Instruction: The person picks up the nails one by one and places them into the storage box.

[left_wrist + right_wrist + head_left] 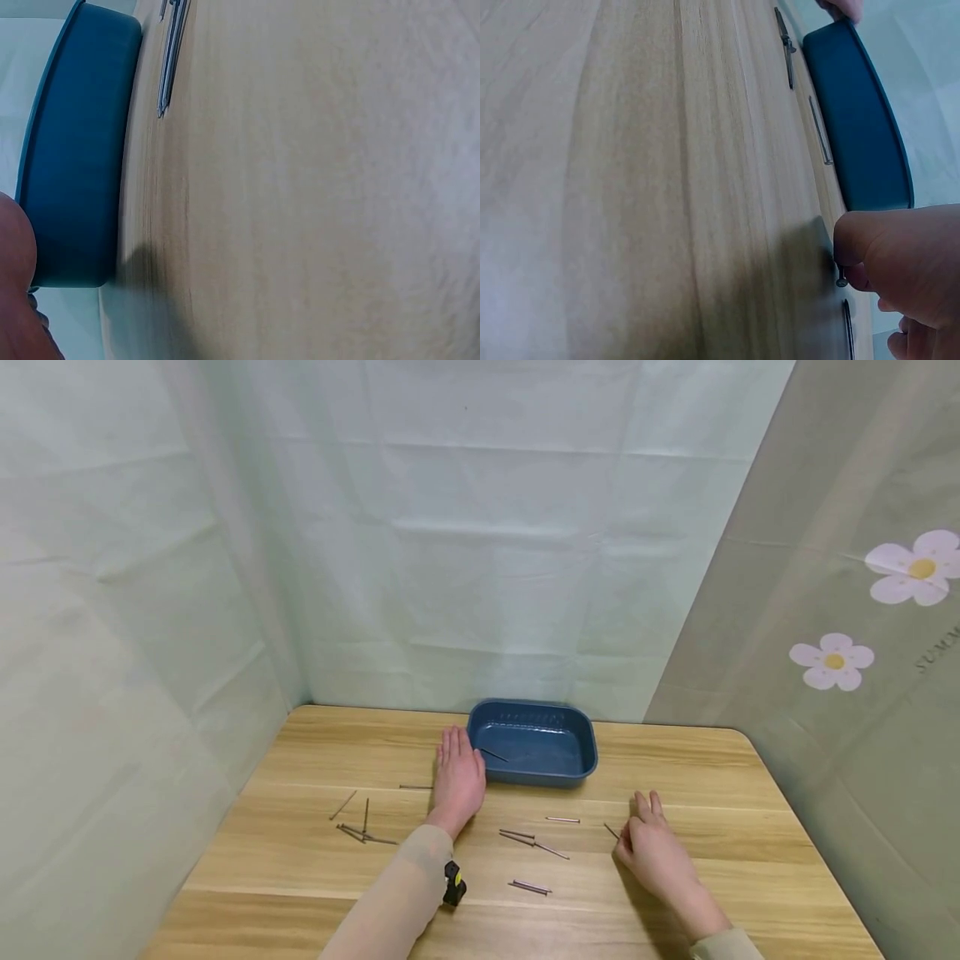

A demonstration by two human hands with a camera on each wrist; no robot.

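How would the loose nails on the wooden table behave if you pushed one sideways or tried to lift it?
Each nail looks thin, round and stiff, so a sideways push would probably roll it. Lying flat on the smooth table, it may slip from the fingers. The right hand pinches one near its head.

tray (532, 772) rear ctr w/ 1 nail (494, 754) in | table (750, 860)
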